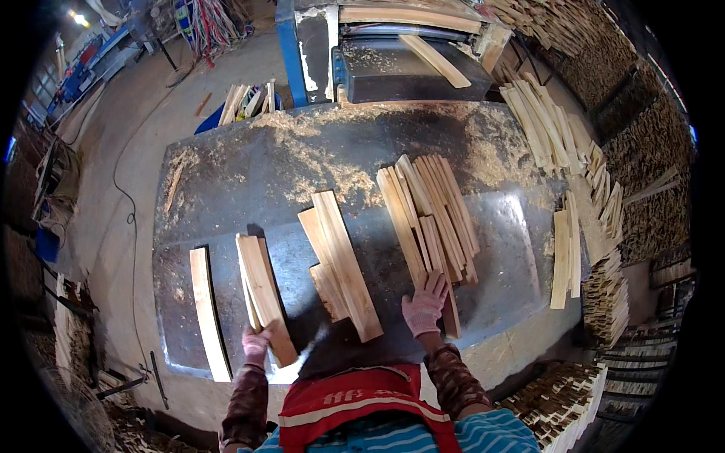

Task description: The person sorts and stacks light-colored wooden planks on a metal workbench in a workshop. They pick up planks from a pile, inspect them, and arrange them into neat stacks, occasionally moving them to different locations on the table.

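My left hand [257, 345], in a pale pink glove, is closed on the near left edge of a wooden board [266, 293], which overlaps another narrow board. My right hand [426, 304], gloved alike, lies with fingers spread at the near end of a bundle of wooden slats [430, 208]. Between the hands rests a small group of boards [341, 264] of uneven lengths, overlapping one another. A single pale board [209, 313] lies farther left. All of these are on a dark metal table [226, 196].
Sawdust [325, 151] covers much of the table's far side. Beyond stands a blue-framed machine [291, 53] with a board [434, 60] on its bed. Stacked slats [540, 124] line the right side, and a blue bin [215, 119] of offcuts stands at the far left.
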Tool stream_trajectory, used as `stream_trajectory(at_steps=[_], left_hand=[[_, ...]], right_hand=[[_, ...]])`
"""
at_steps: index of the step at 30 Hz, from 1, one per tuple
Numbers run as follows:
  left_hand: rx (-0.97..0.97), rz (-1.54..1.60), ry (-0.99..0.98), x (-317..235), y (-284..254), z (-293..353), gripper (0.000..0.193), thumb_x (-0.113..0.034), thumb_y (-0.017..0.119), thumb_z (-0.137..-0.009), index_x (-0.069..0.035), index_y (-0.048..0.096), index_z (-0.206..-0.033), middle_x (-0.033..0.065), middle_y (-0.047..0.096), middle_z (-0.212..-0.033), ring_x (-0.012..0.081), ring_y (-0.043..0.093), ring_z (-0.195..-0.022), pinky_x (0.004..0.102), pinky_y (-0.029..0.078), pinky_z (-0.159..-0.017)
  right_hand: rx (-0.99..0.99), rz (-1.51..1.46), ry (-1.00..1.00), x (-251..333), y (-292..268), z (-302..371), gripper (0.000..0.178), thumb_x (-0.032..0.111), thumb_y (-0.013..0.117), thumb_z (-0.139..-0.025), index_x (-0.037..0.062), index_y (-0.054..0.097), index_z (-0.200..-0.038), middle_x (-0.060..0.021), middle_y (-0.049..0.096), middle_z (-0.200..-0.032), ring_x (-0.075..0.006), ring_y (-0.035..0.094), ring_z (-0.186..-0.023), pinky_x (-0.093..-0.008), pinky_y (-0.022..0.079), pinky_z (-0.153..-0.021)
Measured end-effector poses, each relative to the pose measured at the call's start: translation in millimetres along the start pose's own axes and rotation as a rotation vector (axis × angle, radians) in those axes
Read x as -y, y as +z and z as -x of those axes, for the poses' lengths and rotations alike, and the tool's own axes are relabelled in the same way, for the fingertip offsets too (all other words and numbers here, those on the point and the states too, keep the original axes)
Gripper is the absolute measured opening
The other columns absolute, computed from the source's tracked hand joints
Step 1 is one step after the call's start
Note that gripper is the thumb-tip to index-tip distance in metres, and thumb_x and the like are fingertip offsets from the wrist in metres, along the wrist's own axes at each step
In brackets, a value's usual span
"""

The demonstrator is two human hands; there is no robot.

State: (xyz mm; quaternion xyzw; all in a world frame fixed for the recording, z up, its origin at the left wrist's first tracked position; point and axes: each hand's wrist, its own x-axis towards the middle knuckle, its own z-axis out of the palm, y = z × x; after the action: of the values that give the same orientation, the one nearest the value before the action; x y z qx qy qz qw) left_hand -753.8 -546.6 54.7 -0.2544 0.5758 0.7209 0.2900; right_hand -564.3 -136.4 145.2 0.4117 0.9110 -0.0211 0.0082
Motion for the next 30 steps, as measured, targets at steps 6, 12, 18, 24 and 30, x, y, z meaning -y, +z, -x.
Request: stream_trajectory(at_steps=[6,12,18,24,30], left_hand=[[-0.291,-0.971,0.223,21.5,23.0,-1.9,0.047,-0.02,0.088,-0.067,-0.001,0.06,-0.101,0.0126,0.068,-0.083,0.0189,0.065,-0.068,0.0353,0.054,-0.057],[-0.182,-0.535,0.235,29.9,46.6,6.7,0.043,-0.011,0.085,-0.067,-0.001,0.056,-0.097,0.0074,0.064,-0.08,0.0197,0.06,-0.059,0.0352,0.05,-0.049],[-0.297,-0.509,0.317,-8.5,13.0,3.9,0.039,-0.008,0.082,-0.068,-0.005,0.054,-0.095,0.0069,0.063,-0.081,0.0193,0.058,-0.071,0.0359,0.049,-0.062],[-0.715,-1.085,0.119,-63.5,-81.4,6.3,0.062,-0.033,0.089,-0.061,-0.006,0.058,-0.108,0.0154,0.069,-0.098,0.0299,0.067,-0.09,0.0428,0.052,-0.084],[-0.967,-1.095,0.039,-58.1,-98.7,9.9,0.106,-0.034,0.087,-0.062,-0.013,0.031,-0.15,0.0232,0.049,-0.138,0.0401,0.052,-0.126,0.0463,0.043,-0.106]], right_hand=[[0.178,-0.149,-0.355,26.1,26.6,32.9,0.058,0.035,0.06,-0.083,0.0054,0.052,-0.133,-0.0262,0.034,-0.15,-0.0473,0.03,-0.14,-0.0572,0.016,-0.119],[0.052,-0.129,-0.19,26.0,45.4,8.1,0.066,0.037,0.06,-0.084,0.0025,0.045,-0.139,-0.023,0.037,-0.15,-0.043,0.036,-0.137,-0.0517,0.028,-0.115],[0.271,-0.085,-0.018,-2.9,52.0,-29.5,0.083,0.036,0.065,-0.083,0.0062,0.027,-0.151,-0.0186,0.044,-0.146,-0.0369,0.05,-0.127,-0.0449,0.046,-0.101],[0.333,-1.03,0.116,-30.5,66.4,-44.9,0.062,0.023,0.056,-0.09,0.0028,0.038,-0.146,-0.0178,0.06,-0.125,-0.031,0.066,-0.101,-0.038,0.054,-0.087],[0.286,-0.245,-0.015,1.3,36.2,-22.5,0.078,0.025,0.063,-0.087,0.0045,0.026,-0.153,-0.0197,0.047,-0.142,-0.0329,0.058,-0.117,-0.0382,0.05,-0.092]])
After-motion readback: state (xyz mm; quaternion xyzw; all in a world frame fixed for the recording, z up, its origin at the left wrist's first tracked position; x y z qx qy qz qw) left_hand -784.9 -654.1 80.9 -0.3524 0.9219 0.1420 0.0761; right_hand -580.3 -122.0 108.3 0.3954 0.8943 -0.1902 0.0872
